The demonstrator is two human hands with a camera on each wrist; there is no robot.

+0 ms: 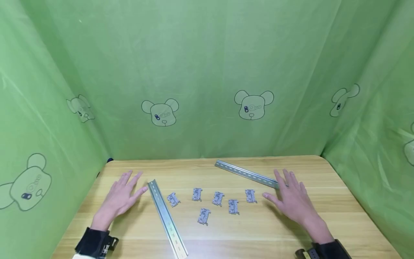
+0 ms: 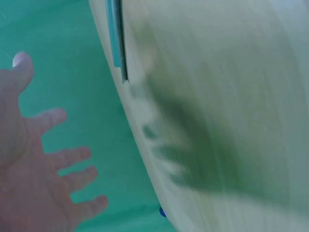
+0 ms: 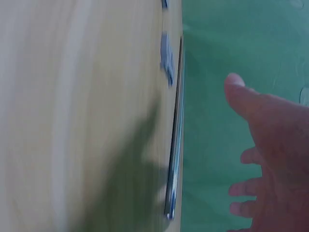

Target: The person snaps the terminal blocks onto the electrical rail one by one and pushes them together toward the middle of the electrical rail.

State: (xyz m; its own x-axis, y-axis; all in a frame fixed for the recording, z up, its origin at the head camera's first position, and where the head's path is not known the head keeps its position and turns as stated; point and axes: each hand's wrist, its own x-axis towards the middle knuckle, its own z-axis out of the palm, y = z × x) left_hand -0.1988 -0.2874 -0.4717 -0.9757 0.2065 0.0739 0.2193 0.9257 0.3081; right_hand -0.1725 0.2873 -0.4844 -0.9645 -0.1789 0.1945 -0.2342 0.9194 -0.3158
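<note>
Two metal rails lie on the wooden table (image 1: 258, 233). One rail (image 1: 166, 219) runs from centre-left toward the front edge; the other rail (image 1: 247, 174) lies slantwise at the back right. Between them are several small grey clips (image 1: 218, 198). My left hand (image 1: 124, 192) hovers open, fingers spread, just left of the near rail's far end (image 2: 116, 38). My right hand (image 1: 291, 198) is open with spread fingers, beside the near end of the back rail (image 3: 175, 145). In both wrist views the hands (image 2: 43, 164) (image 3: 270, 159) are above the table and hold nothing.
Green cloth with bear prints (image 1: 207, 72) walls the table on the back and both sides. The table's back edge (image 1: 213, 158) meets the cloth. Dark cuffs with wrist cameras (image 1: 95, 242) sit at the front corners.
</note>
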